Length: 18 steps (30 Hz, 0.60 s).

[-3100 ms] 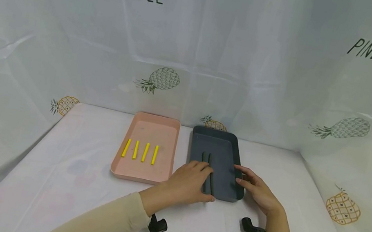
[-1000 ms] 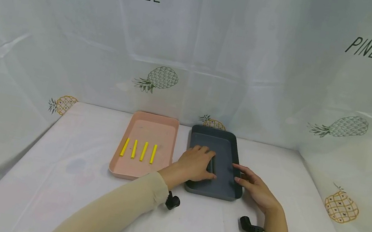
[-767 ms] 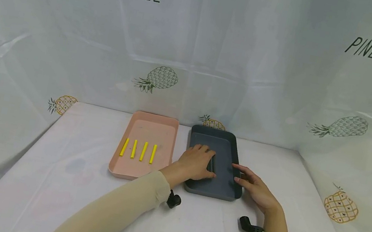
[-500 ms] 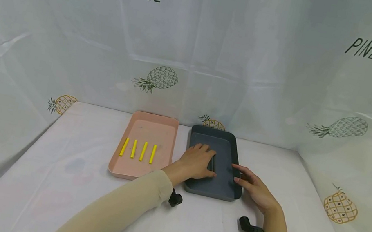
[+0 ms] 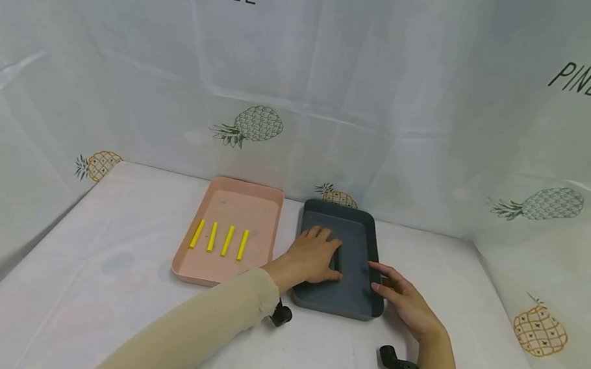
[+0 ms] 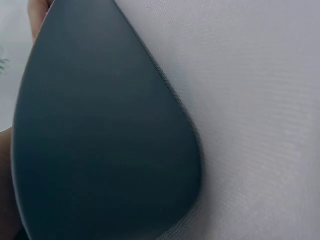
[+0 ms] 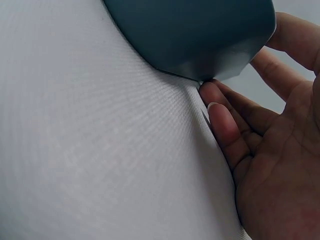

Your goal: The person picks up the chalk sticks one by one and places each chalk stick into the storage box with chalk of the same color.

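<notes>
My left hand [image 5: 311,258] reaches down into the dark grey tray [image 5: 360,235], its fingers bent and its thumb spread apart from them. Part of a thin dark stick [image 5: 335,259] shows between the index finger and thumb; the palm hides the rest. Whether that hand grips the stick or only rests over it is unclear. At the tray's right wall, my right hand [image 5: 409,303] has its thumb and index finger over the rim. In the right wrist view, other fingers [image 7: 227,127] touch the outside of the wall low down. Mostly the tray's outer wall [image 6: 105,135] fills the left wrist view.
Left of the dark tray lies a pink tray [image 5: 245,199] holding several yellow sticks [image 5: 228,241] in a row. Both trays stand on a white-covered table [image 5: 123,286], close to a hanging white curtain [image 5: 382,94] printed with pineapples.
Since about three seconds ago, my left hand has moved farther into the dark tray and now covers most of the dark sticks. Over the last second it barely moves; the right hand stays put.
</notes>
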{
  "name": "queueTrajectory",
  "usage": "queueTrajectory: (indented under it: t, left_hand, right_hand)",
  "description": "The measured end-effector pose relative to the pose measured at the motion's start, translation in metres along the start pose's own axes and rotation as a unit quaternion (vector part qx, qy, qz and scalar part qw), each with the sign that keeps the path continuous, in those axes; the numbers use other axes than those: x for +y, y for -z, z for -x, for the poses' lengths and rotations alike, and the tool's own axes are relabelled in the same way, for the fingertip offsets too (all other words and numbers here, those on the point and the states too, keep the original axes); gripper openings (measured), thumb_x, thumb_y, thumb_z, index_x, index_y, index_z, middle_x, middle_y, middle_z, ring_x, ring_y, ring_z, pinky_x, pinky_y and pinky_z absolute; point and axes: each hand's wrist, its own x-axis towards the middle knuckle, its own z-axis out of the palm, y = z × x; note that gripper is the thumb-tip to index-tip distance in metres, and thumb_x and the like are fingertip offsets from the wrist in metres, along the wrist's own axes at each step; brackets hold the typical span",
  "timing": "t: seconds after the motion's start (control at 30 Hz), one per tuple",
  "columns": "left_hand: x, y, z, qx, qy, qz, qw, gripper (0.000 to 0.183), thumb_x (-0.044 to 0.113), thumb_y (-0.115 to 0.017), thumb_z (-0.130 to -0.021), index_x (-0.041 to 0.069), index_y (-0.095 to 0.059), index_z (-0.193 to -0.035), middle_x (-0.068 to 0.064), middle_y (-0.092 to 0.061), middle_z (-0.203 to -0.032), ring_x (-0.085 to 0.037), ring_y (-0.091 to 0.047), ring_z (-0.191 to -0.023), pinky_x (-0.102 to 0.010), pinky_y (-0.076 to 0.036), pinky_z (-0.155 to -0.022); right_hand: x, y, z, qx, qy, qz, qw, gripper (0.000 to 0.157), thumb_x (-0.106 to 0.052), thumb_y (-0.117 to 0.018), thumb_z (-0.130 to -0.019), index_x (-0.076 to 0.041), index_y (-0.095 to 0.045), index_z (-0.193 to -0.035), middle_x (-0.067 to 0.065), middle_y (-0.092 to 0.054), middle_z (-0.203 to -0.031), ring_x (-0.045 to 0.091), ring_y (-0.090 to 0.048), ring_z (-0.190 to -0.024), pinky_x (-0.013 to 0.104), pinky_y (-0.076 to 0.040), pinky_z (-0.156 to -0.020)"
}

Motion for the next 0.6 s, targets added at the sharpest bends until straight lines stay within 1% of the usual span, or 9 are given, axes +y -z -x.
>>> queueTrajectory:
  t: [0.27,0.6]
  left_hand:
    - [-0.0002,-0.0042,-0.0041,-0.004,0.0,-0.008,1.0,0.08,0.069,-0.065,-0.092,0.025,-0.046,-0.156,-0.008,-0.042,-0.162,-0.034,-0.035,-0.153,-0.049,-0.033,-0.126]
    - [0.0023,-0.0032,-0.0063,-0.02,0.007,-0.011,0.9997,0.079,0.068,-0.064,-0.092,0.025,-0.046,-0.157,-0.008,-0.041,-0.162,-0.034,-0.032,-0.155,-0.05,-0.029,-0.128]
  right_hand:
    - [-0.0012,-0.0007,0.0003,-0.002,0.001,-0.007,1.0,0.057,-0.036,-0.064,-0.103,-0.026,-0.046,-0.156,0.014,-0.023,-0.172,0.044,-0.014,-0.159,0.074,-0.013,-0.123]
    - [-0.0015,-0.0019,0.0003,-0.002,0.002,-0.013,1.0,0.057,-0.034,-0.063,-0.104,-0.024,-0.044,-0.157,0.013,-0.023,-0.172,0.044,-0.015,-0.159,0.074,-0.012,-0.124]
